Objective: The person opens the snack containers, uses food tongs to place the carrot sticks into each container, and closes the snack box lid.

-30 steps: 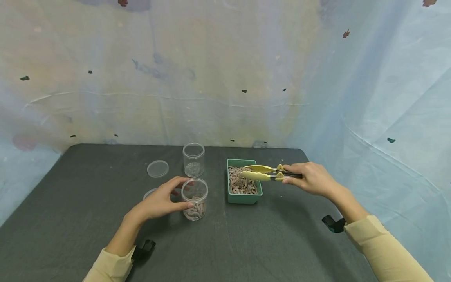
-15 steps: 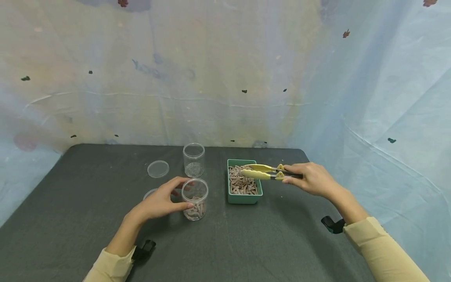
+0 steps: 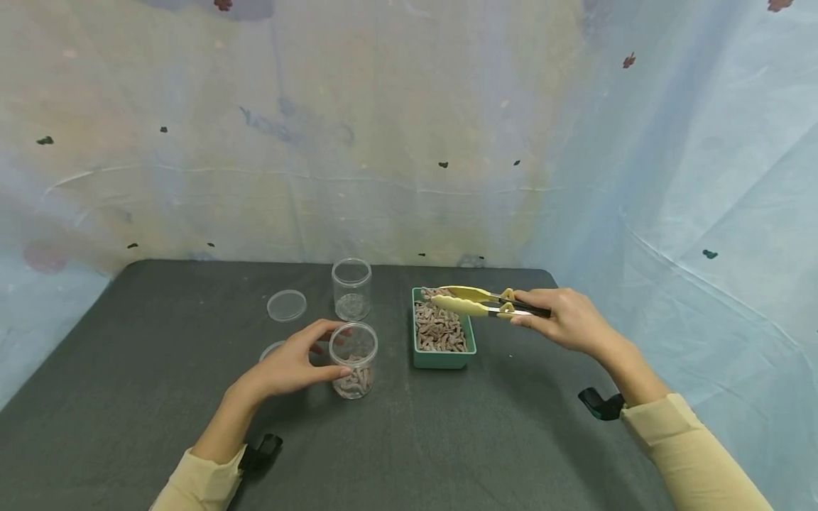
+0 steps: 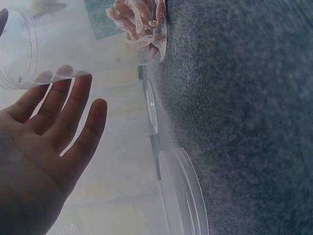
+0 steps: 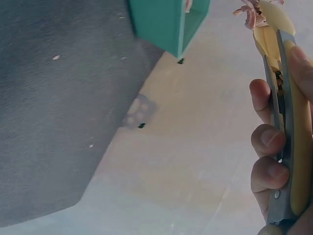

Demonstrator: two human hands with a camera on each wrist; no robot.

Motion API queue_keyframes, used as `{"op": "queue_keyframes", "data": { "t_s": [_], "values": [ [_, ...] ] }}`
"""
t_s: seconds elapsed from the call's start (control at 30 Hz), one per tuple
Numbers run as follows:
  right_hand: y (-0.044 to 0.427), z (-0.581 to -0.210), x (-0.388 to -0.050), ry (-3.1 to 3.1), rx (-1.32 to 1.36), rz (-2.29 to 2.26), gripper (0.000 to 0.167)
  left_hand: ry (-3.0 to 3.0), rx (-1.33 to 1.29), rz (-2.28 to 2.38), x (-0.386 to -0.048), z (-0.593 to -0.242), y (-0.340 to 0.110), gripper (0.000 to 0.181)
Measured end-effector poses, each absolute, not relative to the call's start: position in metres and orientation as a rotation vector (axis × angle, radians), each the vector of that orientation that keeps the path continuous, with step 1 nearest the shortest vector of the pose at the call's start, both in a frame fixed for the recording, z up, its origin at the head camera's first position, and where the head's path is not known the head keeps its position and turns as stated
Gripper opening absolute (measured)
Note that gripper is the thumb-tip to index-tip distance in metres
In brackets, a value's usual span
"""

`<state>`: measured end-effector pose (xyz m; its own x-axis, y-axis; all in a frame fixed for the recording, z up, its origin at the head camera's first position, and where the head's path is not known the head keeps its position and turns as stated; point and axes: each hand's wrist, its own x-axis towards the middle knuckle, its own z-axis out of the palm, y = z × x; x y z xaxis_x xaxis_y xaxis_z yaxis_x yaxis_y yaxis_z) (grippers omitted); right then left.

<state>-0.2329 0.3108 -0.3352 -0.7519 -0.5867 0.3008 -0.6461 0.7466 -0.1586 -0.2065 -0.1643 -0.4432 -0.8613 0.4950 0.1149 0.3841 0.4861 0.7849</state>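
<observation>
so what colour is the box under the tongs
The box is green, showing best in the head view.

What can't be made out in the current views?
Head: most of the nearer lid, hidden by the left hand.
Left wrist: the whole jar, cropped by the left and top edges.
Right wrist: the full green tub and the number of pieces in the tongs, cropped by the top edge.

Dark table [image 3: 486, 440], green tub [image 3: 444, 360], part-filled clear jar [image 3: 359, 385], second clear jar [image 3: 352, 292] behind it, two clear lids [image 3: 287, 306]
</observation>
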Motion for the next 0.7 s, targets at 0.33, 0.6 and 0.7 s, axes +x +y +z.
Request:
{"op": "queue_keyframes", "data": {
  "t_s": [0.33,0.6,0.7],
  "values": [
    [0.287,-0.323,-0.233,-2.553,1.082,0.446,0.049,2.598,0.741,1.326,-0.206,-0.443,-0.165,0.076],
    [0.263,-0.32,-0.235,-2.437,1.251,0.539,0.049,2.604,0.735,1.305,-0.206,-0.441,-0.163,0.076],
    [0.253,-0.32,-0.235,-2.422,1.303,0.555,0.055,2.609,0.729,1.3,-0.206,-0.44,-0.162,0.076]
  ]
}}
